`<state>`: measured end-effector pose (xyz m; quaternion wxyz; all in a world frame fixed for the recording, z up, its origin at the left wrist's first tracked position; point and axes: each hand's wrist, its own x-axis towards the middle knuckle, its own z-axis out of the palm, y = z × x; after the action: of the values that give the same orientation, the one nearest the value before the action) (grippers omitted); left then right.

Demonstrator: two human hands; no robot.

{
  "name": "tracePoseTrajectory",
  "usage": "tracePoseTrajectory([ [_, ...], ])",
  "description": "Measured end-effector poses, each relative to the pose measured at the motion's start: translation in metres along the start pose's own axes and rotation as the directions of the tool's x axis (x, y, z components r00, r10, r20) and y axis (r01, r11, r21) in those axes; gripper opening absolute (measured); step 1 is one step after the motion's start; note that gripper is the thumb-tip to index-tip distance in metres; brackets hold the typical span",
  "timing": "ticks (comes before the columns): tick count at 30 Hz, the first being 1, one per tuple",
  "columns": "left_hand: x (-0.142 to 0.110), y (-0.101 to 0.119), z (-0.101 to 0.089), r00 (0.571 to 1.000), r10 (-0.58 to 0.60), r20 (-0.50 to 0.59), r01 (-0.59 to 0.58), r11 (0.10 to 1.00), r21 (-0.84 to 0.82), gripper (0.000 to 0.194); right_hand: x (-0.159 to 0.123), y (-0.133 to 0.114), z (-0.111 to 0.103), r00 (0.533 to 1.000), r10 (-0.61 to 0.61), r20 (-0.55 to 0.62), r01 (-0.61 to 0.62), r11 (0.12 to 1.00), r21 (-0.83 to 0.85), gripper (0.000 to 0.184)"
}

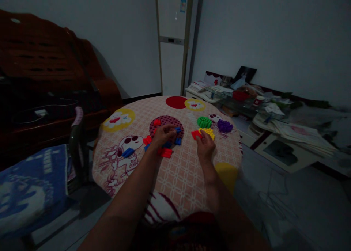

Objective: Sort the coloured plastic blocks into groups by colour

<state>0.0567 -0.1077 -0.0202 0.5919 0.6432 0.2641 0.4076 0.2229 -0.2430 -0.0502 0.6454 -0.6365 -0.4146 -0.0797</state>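
My left hand (163, 134) is over the table, its fingers pinched on a small blue plastic piece (178, 129). My right hand (205, 147) grips a flat red plastic piece (196, 134) between thumb and fingers. Around my left hand lie loose red pieces (165, 153) and blue pieces (178, 141), some hidden under the hand. Another blue piece (128, 153) rests farther left. Just beyond my right hand sits a yellow cluster of small knobs (207, 133), with a green cluster (204, 121) behind it and a purple cluster (225, 126) to the right.
The round table (178, 178) has a patterned cloth. A chair with a blue cover (33, 189) stands at the left, a wooden bench (46, 57) behind it. A cluttered low cabinet (279, 134) runs along the right wall. A tall white unit (172, 61) stands at the back.
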Motion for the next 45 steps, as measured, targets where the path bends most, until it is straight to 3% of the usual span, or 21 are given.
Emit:
tracePoseTrajectory([
  [5,0.004,-0.003,-0.010,0.994,0.028,-0.109,-0.032,0.999,-0.038,0.048,0.036,0.034,-0.055,0.943,0.112,-0.313,-0.171,0.971,-0.168,0.030],
  [8,0.005,-0.004,-0.010,0.991,0.028,-0.134,-0.033,0.999,-0.032,0.047,0.060,0.061,-0.081,0.896,0.180,-0.405,-0.310,0.908,-0.282,0.022],
  [13,0.005,-0.005,-0.010,0.979,0.069,-0.194,-0.065,0.998,0.025,0.038,0.072,0.092,-0.095,0.915,0.292,-0.279,-0.381,0.855,-0.352,0.017],
  [19,0.005,-0.007,-0.013,0.951,0.041,-0.307,-0.016,0.996,0.085,0.030,0.063,0.092,-0.094,0.943,0.261,-0.208,-0.333,0.780,-0.530,0.016],
  [26,0.003,-0.008,-0.025,0.847,0.136,-0.514,0.027,0.954,0.298,0.028,0.062,0.090,-0.094,0.926,0.274,-0.259,-0.372,0.778,-0.506,0.022],
  [28,0.001,-0.005,-0.026,0.857,0.141,-0.496,0.075,0.918,0.389,0.025,0.061,0.089,-0.094,0.922,0.257,-0.289,-0.370,0.804,-0.465,0.027],
  [32,-0.003,-0.001,-0.021,0.950,0.072,-0.304,0.164,0.715,0.679,0.008,0.057,0.086,-0.095,0.912,0.222,-0.345,-0.361,0.834,-0.418,0.030],
  [35,-0.006,-0.003,-0.016,0.961,0.078,-0.265,0.178,0.558,0.811,0.019,0.055,0.087,-0.095,0.908,0.232,-0.348,-0.368,0.839,-0.400,0.029],
  [37,-0.007,-0.003,-0.015,0.961,0.089,-0.263,0.183,0.512,0.840,0.026,0.056,0.086,-0.094,0.909,0.244,-0.338,-0.371,0.843,-0.389,0.030],
  [41,-0.005,-0.003,-0.016,0.970,0.070,-0.233,0.158,0.550,0.820,0.036,0.055,0.075,-0.096,0.894,0.244,-0.376,-0.392,0.833,-0.390,0.032],
  [45,0.003,-0.002,-0.013,0.970,0.106,-0.220,0.056,0.779,0.624,0.033,0.042,0.048,-0.091,0.917,0.078,-0.391,-0.255,0.868,-0.426,0.037],
])
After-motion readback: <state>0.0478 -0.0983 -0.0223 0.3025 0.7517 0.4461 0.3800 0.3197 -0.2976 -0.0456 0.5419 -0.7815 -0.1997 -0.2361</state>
